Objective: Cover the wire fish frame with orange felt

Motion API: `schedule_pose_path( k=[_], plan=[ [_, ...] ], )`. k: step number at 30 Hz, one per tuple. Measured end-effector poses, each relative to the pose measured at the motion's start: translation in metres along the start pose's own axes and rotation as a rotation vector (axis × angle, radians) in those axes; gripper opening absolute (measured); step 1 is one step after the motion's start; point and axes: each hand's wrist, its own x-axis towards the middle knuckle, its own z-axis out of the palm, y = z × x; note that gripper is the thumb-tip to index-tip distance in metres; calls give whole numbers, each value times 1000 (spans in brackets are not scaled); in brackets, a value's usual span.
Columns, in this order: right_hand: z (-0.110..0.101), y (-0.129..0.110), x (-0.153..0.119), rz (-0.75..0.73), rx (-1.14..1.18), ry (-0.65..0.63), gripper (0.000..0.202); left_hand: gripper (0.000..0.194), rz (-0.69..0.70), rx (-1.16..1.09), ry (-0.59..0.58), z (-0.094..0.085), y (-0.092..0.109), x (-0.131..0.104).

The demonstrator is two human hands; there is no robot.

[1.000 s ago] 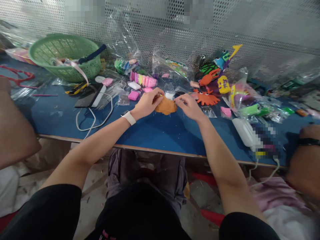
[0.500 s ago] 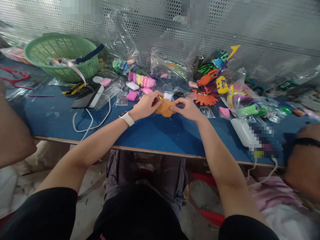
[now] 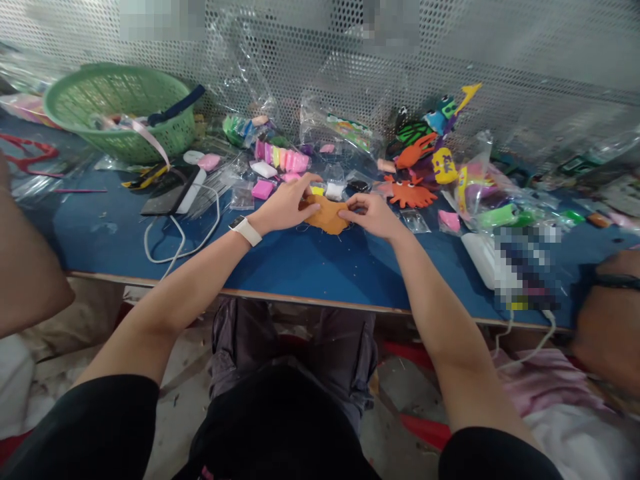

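A flat, uneven sheet of orange modelling clay is at the middle of the blue table, between my hands. My left hand grips its left edge, thumb on top and fingers curled behind. On the opposite edge, my right hand pinches the clay between thumb and fingers. Fine strands show around its lower rim. Just behind the sheet lie a small yellow piece, a white packet and a black packet. Pink clay packets sit beyond my left hand. The undersides of my fingertips are hidden.
At the back left stands a green basket. A dark phone with a white cable lies before it. To the right are an orange clay crab, a yellow figure and a white device. Other people's arms flank me.
My left hand has shifted slightly left and its fingers have lifted a little. More of the orange clay shows, looking wider and flatter. My right hand keeps its pinch in nearly the same place.
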Motion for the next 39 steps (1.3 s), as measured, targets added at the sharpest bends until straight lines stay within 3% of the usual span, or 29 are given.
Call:
schedule_pose_path(
  k=[5,10,21,29,35,39],
  plan=[
    [-2,-2,1,5,-98,29,59,42,0,-89,-30,-5,-4,0],
    [-3,-3,0,-2,-92,66,62,37,17,-152,-32,-5,-10,2],
    [6,6,5,85,150,23,84,80,22,-292,-207,-5,-20,0],
    [2,8,2,85,206,-70,93,72,-13,-305,-142,-1,-30,5],
    [-2,6,2,52,198,-33,91,80,7,-283,-149,-3,-26,3],
    [-1,8,3,26,185,-35,92,69,21,-267,-139,-4,-26,3]
  ],
)
